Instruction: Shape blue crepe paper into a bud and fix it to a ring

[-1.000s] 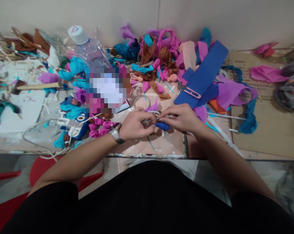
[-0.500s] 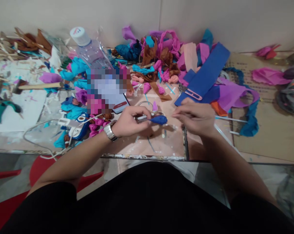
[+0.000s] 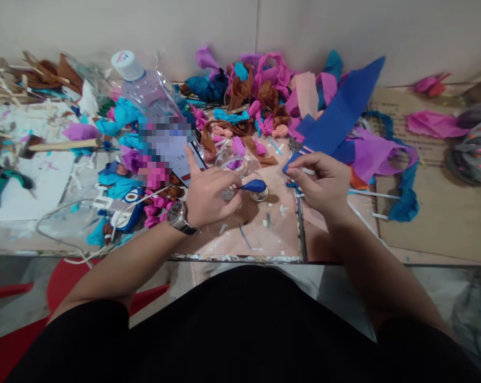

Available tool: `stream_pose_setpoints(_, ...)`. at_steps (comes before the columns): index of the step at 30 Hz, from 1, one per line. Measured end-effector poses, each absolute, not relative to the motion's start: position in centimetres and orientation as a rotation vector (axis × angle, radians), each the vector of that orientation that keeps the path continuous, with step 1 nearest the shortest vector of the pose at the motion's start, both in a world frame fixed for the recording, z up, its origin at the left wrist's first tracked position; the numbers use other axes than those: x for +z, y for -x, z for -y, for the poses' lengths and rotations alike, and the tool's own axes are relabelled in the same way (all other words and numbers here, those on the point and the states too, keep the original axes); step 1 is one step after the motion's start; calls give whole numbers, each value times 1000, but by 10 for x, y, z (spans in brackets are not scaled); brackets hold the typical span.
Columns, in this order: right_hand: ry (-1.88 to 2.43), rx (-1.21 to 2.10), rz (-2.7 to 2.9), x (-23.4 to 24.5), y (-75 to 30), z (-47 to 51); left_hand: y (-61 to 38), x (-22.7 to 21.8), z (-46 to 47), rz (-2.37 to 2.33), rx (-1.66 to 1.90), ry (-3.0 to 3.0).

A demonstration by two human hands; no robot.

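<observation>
My left hand [image 3: 214, 198] pinches the stem end of a dark blue crepe-paper bud [image 3: 255, 185]. Its index finger stretches out over the lit screen of a phone [image 3: 176, 154]. Under the bud lies a ring of clear tape [image 3: 260, 194], and another clear ring [image 3: 232, 162] is a little farther back. To the right, my right hand [image 3: 320, 181] has thumb and fingers closed on the near end of a long dark blue crepe-paper strip [image 3: 344, 109]. Small scissors [image 3: 298, 146] are partly hidden beside this strip.
Coloured paper scraps and buds [image 3: 264, 101] heap along the wall. A plastic bottle [image 3: 144, 88] stands behind the phone. Farther left are a hammer [image 3: 65, 144], green-handled pliers [image 3: 7, 186] and a white cable [image 3: 60, 207]. Cardboard [image 3: 439, 213] covers the right side.
My left index finger has stretched out toward the phone while the bud stays pinched. My right hand has closed on the blue strip, whose far end has shifted up and right.
</observation>
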State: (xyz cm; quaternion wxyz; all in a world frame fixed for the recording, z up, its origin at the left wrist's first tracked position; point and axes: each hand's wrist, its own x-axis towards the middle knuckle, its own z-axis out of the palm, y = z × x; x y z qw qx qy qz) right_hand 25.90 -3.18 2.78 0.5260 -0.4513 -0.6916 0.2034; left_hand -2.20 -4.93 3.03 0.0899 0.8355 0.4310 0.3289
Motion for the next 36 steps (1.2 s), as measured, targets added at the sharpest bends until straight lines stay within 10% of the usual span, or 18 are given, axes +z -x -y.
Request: stream_pose_setpoints(36,969,885,2077,4,-246,27,19,19,35,-589,574,-2570)
